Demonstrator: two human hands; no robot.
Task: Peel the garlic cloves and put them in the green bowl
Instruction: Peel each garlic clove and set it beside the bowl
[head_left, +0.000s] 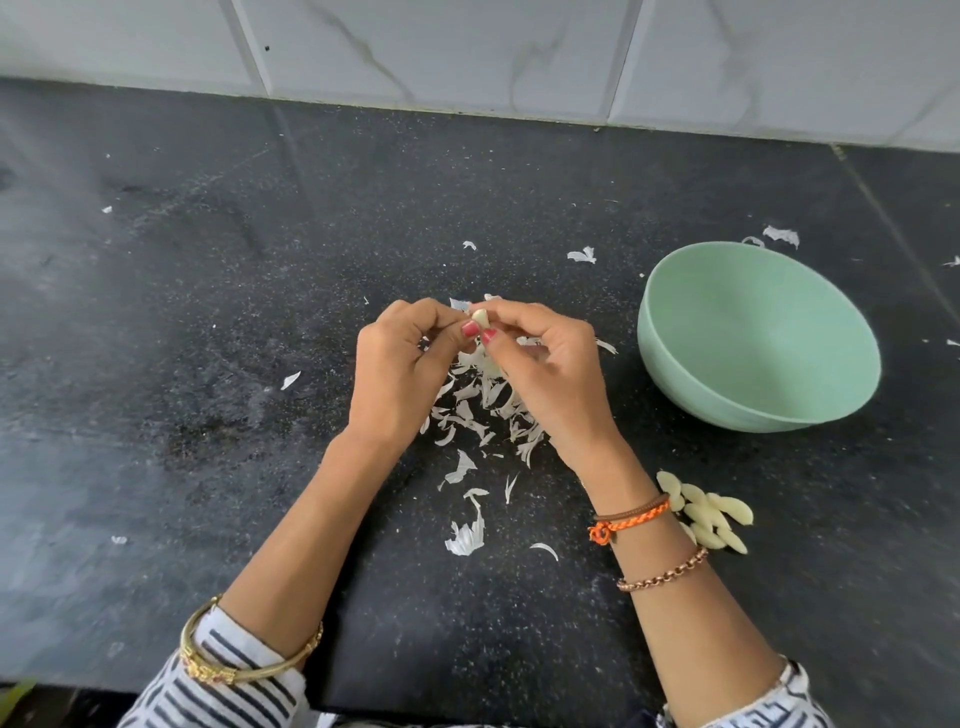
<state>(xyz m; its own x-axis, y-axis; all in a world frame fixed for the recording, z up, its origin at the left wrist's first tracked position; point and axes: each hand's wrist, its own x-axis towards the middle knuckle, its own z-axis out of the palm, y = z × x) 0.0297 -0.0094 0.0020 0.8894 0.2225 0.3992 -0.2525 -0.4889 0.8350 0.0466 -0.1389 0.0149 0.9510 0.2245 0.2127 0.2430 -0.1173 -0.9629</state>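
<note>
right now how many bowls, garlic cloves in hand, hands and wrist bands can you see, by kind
green bowl: 1
garlic clove pinched between left hand and right hand: 1
hands: 2
wrist bands and bangles, gold bangle, orange cord, chain bracelet: 3
total: 7
Peeled cloves beside the right wrist are partly hidden, not counted.

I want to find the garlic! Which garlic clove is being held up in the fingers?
The garlic clove pinched between left hand and right hand; the other peeled cloves lie on the counter.
</note>
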